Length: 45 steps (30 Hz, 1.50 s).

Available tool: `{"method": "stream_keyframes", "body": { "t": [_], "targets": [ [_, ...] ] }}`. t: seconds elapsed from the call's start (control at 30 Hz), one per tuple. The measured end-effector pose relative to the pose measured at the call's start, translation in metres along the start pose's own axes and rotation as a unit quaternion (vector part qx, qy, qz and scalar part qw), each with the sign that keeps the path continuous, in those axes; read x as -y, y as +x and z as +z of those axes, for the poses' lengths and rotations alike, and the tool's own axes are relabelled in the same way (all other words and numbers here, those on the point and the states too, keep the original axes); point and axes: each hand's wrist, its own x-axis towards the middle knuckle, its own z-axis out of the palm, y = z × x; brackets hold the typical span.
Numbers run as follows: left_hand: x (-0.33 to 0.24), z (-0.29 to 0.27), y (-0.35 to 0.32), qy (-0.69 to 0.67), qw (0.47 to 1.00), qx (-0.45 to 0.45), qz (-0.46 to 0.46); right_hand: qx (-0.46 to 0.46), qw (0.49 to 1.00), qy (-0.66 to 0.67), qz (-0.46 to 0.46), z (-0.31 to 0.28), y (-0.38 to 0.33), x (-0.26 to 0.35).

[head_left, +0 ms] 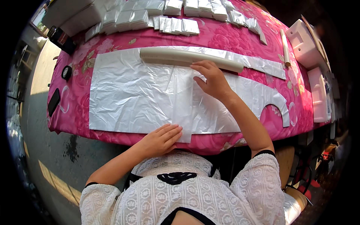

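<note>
A thin white plastic apron [125, 90] lies spread and wrinkled across the table, its curved cut-out at the right end. A folded crease or overlapping strip runs front to back near its middle. Across its far part rests a long beige tube [168, 57], slightly slanted. My right hand [213, 80] reaches over the plastic, fingers apart, fingertips at the tube's near side right of its middle. Flat on the near edge of the plastic lies my left hand [163, 138], fingers stretched out together and pointing right. Neither hand grasps anything.
Several stacks of folded white plastic packets [133, 20] line the far edge of the pink floral tablecloth [232, 39]. At left are a dark bottle [63, 40], a black tape roll [66, 72] and a black phone [54, 102]. A thinner tube [285, 47] and foam boxes [305, 45] stand right.
</note>
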Motion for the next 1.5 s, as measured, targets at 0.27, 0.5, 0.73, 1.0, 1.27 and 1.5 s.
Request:
{"method": "stream_keyframes", "body": {
  "t": [0.27, 0.5, 0.73, 1.0, 1.27, 1.5],
  "targets": [
    [0.004, -0.002, 0.0, 0.008, 0.997, -0.057, 0.043, 0.142, 0.983, 0.104, -0.057, 0.014, -0.057, 0.047],
    [0.014, -0.012, 0.007, -0.184, 0.97, -0.153, -0.034, 0.116, 0.988, 0.095, -0.035, 0.016, -0.056, 0.052],
    [0.043, -0.022, 0.032, -0.001, 0.997, -0.045, -0.055, 0.064, 0.995, 0.076, -0.012, 0.024, -0.061, 0.053],
    [0.048, -0.012, 0.048, -0.026, 0.987, -0.115, -0.111, 0.039, 0.995, 0.067, 0.062, 0.02, -0.064, 0.05],
    [0.056, -0.007, 0.071, -0.179, 0.888, -0.268, -0.327, 0.119, 0.873, 0.232, 0.412, 0.013, -0.025, 0.043],
    [0.034, 0.021, 0.066, 0.06, 0.97, -0.033, -0.233, 0.147, 0.834, 0.27, 0.459, 0.015, -0.019, 0.032]
  ]
}}
